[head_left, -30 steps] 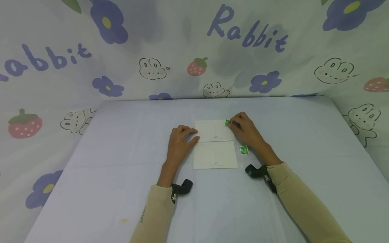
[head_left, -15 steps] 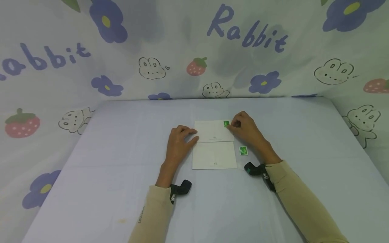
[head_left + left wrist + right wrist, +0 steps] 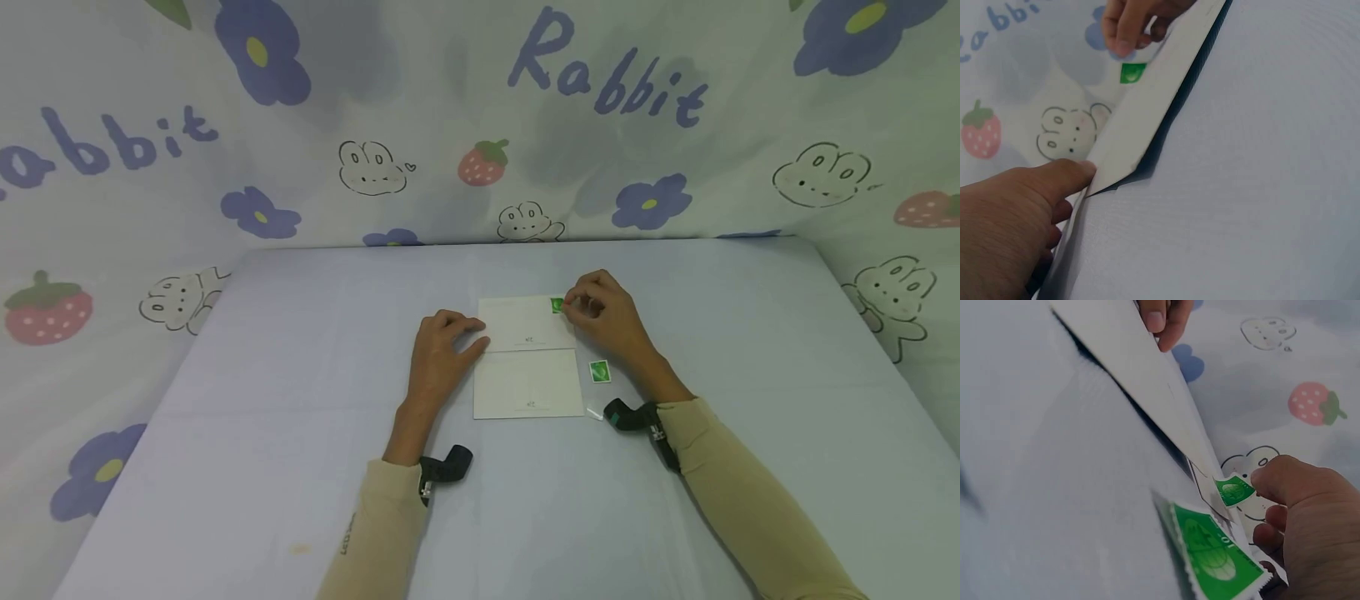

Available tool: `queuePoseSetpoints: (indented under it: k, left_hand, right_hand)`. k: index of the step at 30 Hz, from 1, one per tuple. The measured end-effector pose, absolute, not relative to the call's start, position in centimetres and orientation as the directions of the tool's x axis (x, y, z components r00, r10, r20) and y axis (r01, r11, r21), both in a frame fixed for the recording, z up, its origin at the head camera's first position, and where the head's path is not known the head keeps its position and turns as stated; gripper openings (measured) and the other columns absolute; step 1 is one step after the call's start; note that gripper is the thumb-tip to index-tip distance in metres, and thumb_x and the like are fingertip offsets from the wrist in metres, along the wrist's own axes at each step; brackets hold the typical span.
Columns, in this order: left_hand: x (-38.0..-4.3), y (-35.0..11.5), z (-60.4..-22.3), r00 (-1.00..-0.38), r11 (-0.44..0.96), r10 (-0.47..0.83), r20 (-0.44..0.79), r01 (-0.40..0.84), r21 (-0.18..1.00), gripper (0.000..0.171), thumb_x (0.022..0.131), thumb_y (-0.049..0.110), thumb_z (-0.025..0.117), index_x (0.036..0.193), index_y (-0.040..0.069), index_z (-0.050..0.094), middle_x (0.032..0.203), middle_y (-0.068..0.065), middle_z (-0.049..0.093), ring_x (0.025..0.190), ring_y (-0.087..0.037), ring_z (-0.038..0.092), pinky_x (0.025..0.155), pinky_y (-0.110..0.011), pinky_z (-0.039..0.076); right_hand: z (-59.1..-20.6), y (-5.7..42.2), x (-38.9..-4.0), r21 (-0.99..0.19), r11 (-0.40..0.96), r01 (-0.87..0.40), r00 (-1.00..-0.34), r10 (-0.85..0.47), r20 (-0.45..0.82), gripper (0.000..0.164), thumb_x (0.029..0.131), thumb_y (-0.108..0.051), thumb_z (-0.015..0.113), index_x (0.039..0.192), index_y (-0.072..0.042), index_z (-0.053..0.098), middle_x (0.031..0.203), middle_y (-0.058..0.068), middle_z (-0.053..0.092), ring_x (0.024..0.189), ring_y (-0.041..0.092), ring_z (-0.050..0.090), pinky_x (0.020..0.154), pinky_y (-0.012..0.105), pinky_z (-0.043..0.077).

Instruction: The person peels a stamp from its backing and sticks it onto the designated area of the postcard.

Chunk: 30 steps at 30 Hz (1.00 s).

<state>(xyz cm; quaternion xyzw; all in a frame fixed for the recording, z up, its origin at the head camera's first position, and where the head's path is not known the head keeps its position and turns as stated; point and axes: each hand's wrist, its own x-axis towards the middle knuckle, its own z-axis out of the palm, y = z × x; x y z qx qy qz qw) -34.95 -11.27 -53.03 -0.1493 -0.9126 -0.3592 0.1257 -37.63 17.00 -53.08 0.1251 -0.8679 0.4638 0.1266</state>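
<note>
We'd guess the stamp (image 3: 557,306) is super light, bendy and creases easily, so edges only, like the right hand (image 3: 606,312) pinching it at the far right corner of the top card (image 3: 516,323), left hand (image 3: 442,352) steadying that, thumb and finger apart.

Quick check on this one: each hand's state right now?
Left hand: open, touching the far white card.
Right hand: closed, pinching a green stamp.

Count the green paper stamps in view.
2. One small green paper stamp touches the right hand at the top right corner of the far white rectangular card; another stamp lies right of the near white card. Others could be hidden.
</note>
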Motion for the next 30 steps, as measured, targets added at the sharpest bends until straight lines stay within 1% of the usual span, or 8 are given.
queuePoseSetpoints:
  k: [6,9,13,18,22,26,30]
  left_hand:
    - [-35.00,-11.23,-53.14,-0.921,0.701,0.191,0.339,0.370,0.610,0.020,0.088,0.021,0.080,0.106,0.013,0.077,0.109,-0.003,0.061,0.103,-0.024,0.052,0.088,-0.037,0.043]
    - [-35.00,-11.25,-53.13,-0.919,0.700,0.193,0.343,0.375,0.608,0.020,0.088,0.021,0.080,0.106,0.013,0.077,0.109,-0.004,0.061,0.102,-0.024,0.052,0.088,-0.037,0.043]
    - [-34.98,-11.32,-53.15,-0.916,0.701,0.196,0.351,0.381,0.603,0.020,0.087,0.021,0.081,0.105,0.012,0.077,0.109,-0.005,0.061,0.101,-0.025,0.052,0.087,-0.038,0.043]
    - [-35.00,-11.40,-53.13,-0.917,0.703,0.197,0.346,0.378,0.602,0.020,0.088,0.021,0.080,0.106,0.012,0.077,0.109,-0.004,0.061,0.103,-0.025,0.053,0.088,-0.038,0.043]
    - [-34.93,-11.46,-53.03,-0.922,0.702,0.192,0.336,0.368,0.609,0.020,0.088,0.022,0.080,0.106,0.012,0.077,0.109,-0.005,0.061,0.103,-0.026,0.052,0.089,-0.038,0.043]
    - [-34.80,-11.46,-52.98,-0.924,0.699,0.184,0.336,0.363,0.616,0.020,0.088,0.020,0.080,0.106,0.011,0.077,0.109,-0.005,0.061,0.102,-0.026,0.052,0.088,-0.038,0.043]
    - [-34.83,-11.38,-53.16,-0.927,0.699,0.183,0.327,0.357,0.619,0.020,0.088,0.021,0.080,0.106,0.012,0.077,0.109,-0.004,0.061,0.103,-0.025,0.052,0.088,-0.038,0.043]
  right_hand:
    - [-53.31,17.23,-37.55,-0.747,0.541,-0.387,-0.918,-0.148,0.368,0.009,0.091,-0.013,0.075,0.099,-0.015,0.078,0.109,-0.006,0.065,0.087,0.013,0.056,0.074,0.030,0.047]
    - [-53.42,17.33,-37.64,-0.737,0.531,-0.418,-0.906,-0.186,0.380,0.013,0.090,-0.009,0.075,0.101,-0.013,0.079,0.114,-0.004,0.067,0.095,0.014,0.057,0.077,0.029,0.047]
    - [-53.39,17.29,-37.68,-0.720,0.545,-0.429,-0.902,-0.215,0.374,0.015,0.091,-0.009,0.074,0.105,-0.013,0.079,0.119,-0.001,0.068,0.107,0.017,0.056,0.080,0.031,0.048]
    - [-53.36,17.31,-37.74,-0.675,0.609,-0.417,-0.908,-0.252,0.334,0.017,0.093,-0.011,0.071,0.109,-0.011,0.078,0.123,0.002,0.065,0.116,0.021,0.053,0.091,0.039,0.048]
    - [-53.37,17.31,-37.86,-0.648,0.626,-0.433,-0.901,-0.272,0.339,0.019,0.093,-0.009,0.070,0.111,-0.009,0.077,0.125,0.005,0.064,0.120,0.023,0.053,0.100,0.042,0.046]
    - [-53.23,17.09,-37.72,-0.639,0.645,-0.419,-0.906,-0.247,0.345,0.023,0.095,-0.013,0.068,0.117,-0.011,0.075,0.129,0.005,0.063,0.126,0.024,0.053,0.106,0.043,0.042]
    - [-52.81,16.86,-37.25,-0.605,0.678,-0.417,-0.901,-0.221,0.373,0.026,0.097,-0.015,0.066,0.122,-0.012,0.073,0.132,0.006,0.063,0.128,0.026,0.054,0.108,0.043,0.041]
